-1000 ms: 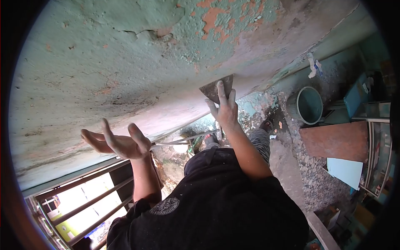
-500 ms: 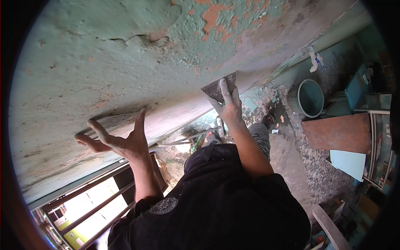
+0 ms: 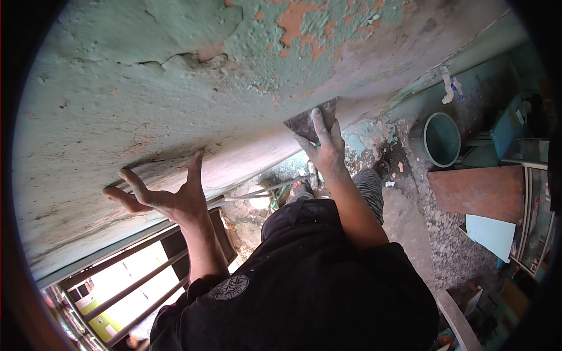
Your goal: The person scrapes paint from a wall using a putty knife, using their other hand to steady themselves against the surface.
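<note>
A wall (image 3: 146, 88) with cracked, peeling green paint and orange patches fills the upper view. My right hand (image 3: 326, 152) grips a flat metal scraper (image 3: 305, 121), its blade pressed against the wall with my forefinger laid along it. My left hand (image 3: 161, 196) holds nothing; its spread fingertips rest on the wall near a dark crack, just above a barred window (image 3: 126, 281).
Below lie paint flakes and gravel on the floor (image 3: 445, 245). A green bucket (image 3: 440, 139) stands near the wall's base, with a brown board (image 3: 477, 190) and a pale sheet (image 3: 492, 234) beside it. My feet (image 3: 379, 169) and a metal bar (image 3: 263, 192) show beneath me.
My left hand turned from palm-up in the air to fingers spread against the wall. The right hand with the scraper shifted slightly right along the wall.
</note>
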The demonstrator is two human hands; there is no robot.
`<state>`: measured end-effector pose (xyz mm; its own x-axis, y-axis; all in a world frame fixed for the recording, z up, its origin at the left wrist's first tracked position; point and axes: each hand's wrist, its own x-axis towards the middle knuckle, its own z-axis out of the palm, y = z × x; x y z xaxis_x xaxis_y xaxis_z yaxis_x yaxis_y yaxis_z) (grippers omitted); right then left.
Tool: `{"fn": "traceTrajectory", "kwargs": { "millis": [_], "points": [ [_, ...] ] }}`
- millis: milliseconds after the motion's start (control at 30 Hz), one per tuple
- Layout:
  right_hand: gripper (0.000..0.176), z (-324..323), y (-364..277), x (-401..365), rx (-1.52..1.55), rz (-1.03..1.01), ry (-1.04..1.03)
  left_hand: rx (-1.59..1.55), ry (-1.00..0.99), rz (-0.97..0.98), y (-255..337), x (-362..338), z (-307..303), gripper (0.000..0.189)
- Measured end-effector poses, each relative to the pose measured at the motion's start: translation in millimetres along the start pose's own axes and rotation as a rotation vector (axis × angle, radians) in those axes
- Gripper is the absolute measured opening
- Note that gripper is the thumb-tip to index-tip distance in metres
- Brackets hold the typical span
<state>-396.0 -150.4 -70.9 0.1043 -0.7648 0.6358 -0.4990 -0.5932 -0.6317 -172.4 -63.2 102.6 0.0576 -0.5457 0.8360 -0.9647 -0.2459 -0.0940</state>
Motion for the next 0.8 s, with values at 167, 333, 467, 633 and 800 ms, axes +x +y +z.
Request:
{"fn": "traceTrajectory", "kwargs": {
  "millis": [167,333,467,633,800],
  "points": [
    [0.076,1.9,4.2,1.8,0.053,0.002,-0.015,-0.017,-0.019,-0.001,3.5,3.3,-1.7,0.113],
    [0.076,-0.6,-3.7,15.0,0.060,-0.051,0.065,-0.026,0.000,-0.001,4.0,0.3,-1.5,0.110],
    [0.076,-8.2,2.4,4.0,0.010,-0.002,0.003,-0.037,0.017,-0.008,0.1,0.0,0.5,0.110],
    [0.075,-9.0,5.8,20.3,0.082,-0.023,0.072,0.029,-0.034,0.007,4.2,3.0,-3.3,0.109],
    [0.077,-12.3,8.7,12.1,0.067,0.061,0.080,0.031,-0.038,0.009,1.8,1.5,-2.9,0.109]
  ]
}}
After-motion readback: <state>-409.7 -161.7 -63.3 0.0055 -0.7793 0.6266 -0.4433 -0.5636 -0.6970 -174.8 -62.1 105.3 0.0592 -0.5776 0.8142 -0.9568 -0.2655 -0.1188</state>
